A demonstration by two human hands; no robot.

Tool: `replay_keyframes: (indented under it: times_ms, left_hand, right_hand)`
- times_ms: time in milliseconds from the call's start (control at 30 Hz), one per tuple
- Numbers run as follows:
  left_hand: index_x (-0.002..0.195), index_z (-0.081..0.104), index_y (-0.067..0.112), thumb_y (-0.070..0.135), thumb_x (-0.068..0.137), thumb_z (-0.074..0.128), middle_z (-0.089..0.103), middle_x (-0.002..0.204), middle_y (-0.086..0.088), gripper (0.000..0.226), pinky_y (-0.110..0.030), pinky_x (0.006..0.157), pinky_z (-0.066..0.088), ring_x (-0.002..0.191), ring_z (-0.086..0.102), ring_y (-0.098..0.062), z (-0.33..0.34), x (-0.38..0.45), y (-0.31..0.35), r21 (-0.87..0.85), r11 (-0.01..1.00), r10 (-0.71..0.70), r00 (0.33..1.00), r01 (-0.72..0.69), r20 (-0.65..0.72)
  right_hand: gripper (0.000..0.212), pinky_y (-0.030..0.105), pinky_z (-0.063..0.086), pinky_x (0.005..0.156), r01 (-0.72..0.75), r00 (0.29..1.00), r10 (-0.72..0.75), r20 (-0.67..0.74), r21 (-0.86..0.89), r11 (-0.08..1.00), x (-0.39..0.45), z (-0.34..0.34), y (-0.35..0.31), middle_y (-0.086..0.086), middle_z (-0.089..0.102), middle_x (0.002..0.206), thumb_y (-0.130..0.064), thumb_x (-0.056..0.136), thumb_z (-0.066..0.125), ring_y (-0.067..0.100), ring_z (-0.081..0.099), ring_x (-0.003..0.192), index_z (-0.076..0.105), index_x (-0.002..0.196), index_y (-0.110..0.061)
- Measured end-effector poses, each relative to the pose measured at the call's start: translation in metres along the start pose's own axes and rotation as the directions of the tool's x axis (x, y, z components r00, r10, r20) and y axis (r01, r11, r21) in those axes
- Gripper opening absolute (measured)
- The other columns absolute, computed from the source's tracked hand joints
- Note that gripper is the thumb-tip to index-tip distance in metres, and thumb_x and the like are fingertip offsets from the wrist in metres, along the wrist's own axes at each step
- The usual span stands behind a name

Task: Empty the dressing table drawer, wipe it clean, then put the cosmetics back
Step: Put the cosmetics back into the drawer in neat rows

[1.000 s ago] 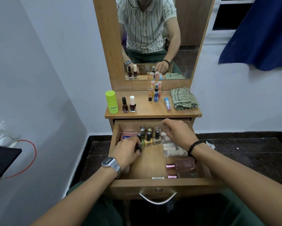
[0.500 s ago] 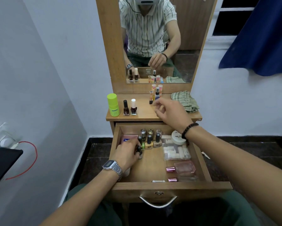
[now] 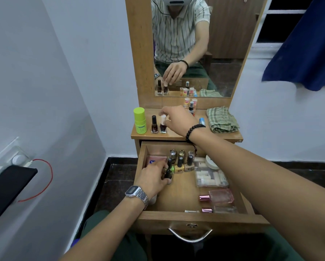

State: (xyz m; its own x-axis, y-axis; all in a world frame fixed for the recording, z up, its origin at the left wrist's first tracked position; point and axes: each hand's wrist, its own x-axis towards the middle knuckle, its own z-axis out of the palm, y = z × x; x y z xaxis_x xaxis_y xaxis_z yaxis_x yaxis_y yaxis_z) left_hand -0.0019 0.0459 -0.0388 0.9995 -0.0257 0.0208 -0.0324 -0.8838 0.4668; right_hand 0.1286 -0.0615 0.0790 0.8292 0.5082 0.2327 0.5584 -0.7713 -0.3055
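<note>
From the head view, the drawer (image 3: 178, 196) stands pulled out below the bench (image 3: 178, 135), with cosmetics in it and more on the bench top. The left hand (image 3: 152, 178), a watch (image 3: 137, 194) on its wrist, is down in the drawer with its grip closed round a dark-capped bottle (image 3: 168, 176) near the left side, just in front of a row of polish bottles (image 3: 180, 162) at the back. To the right of that row lie a white jar (image 3: 211, 162) and a clear case (image 3: 210, 178), and nearer the front two pink perfumes (image 3: 219, 197) on their sides. The right hand (image 3: 177, 119), a bead bracelet (image 3: 193, 131) on its wrist, reaches over the bench, its fingers pinching the white cap of a dark polish (image 3: 163, 125). Just left of that stand a black-capped polish (image 3: 154, 125) and a green stick (image 3: 139, 120). A folded cloth (image 3: 221, 119) lies at the bench's right end, a blue tube (image 3: 202, 121) beside it. The mirror (image 3: 199, 46) behind repeats the reaching hand.
</note>
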Motion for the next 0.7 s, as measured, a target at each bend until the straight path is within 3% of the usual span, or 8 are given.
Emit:
replay_keyframes:
  times_ms: [267, 400, 533, 700]
  left_hand:
    - [0.112, 0.053, 0.030, 0.039, 0.079, 0.072, 0.062, 0.104, 0.008, 0.039, -0.025, 0.075, 0.052, 0.086, 0.060, -0.009, -0.001, -0.002, -0.005, -0.008, 1.000, -0.004, 1.000, 0.005, 0.008]
    - [0.111, 0.054, 0.030, 0.039, 0.078, 0.072, 0.061, 0.102, 0.009, 0.039, -0.026, 0.075, 0.053, 0.084, 0.059, -0.007, -0.003, -0.002, -0.004, -0.007, 1.000, -0.004, 1.000, 0.004, 0.013]
    - [0.110, 0.054, 0.029, 0.034, 0.078, 0.073, 0.061, 0.101, 0.009, 0.037, -0.021, 0.071, 0.050, 0.081, 0.057, -0.007, -0.005, -0.001, -0.003, -0.008, 1.000, 0.007, 1.000, -0.007, 0.018]
    - [0.108, 0.054, 0.029, 0.029, 0.080, 0.072, 0.059, 0.102, 0.009, 0.034, -0.017, 0.069, 0.045, 0.078, 0.053, -0.005, -0.003, -0.002, -0.001, -0.001, 1.000, 0.022, 1.000, -0.022, 0.022]
  right_hand:
    - [0.016, 0.039, 0.053, 0.078, -0.067, 0.995, 0.074, -0.064, 0.111, 0.992, -0.008, 0.003, 0.006, 0.007, 0.067, 0.101, -0.018, 0.092, 0.059, 0.024, 0.062, 0.089, 0.061, 0.108, -0.018]
    - [0.015, 0.029, 0.046, 0.065, -0.049, 0.988, 0.067, -0.141, 0.132, 0.990, -0.027, -0.012, 0.010, 0.002, 0.067, 0.092, -0.020, 0.092, 0.060, 0.021, 0.062, 0.084, 0.062, 0.106, -0.016]
    - [0.012, 0.036, 0.053, 0.074, 0.019, 0.970, 0.028, -0.242, 0.189, 0.982, -0.059, -0.027, 0.009, -0.003, 0.067, 0.084, -0.020, 0.089, 0.064, 0.013, 0.062, 0.077, 0.065, 0.100, -0.015]
    - [0.012, 0.023, 0.051, 0.073, 0.039, 0.977, 0.009, -0.215, 0.220, 0.975, -0.100, -0.024, 0.011, -0.009, 0.065, 0.079, -0.024, 0.087, 0.069, 0.001, 0.058, 0.070, 0.066, 0.097, -0.019]
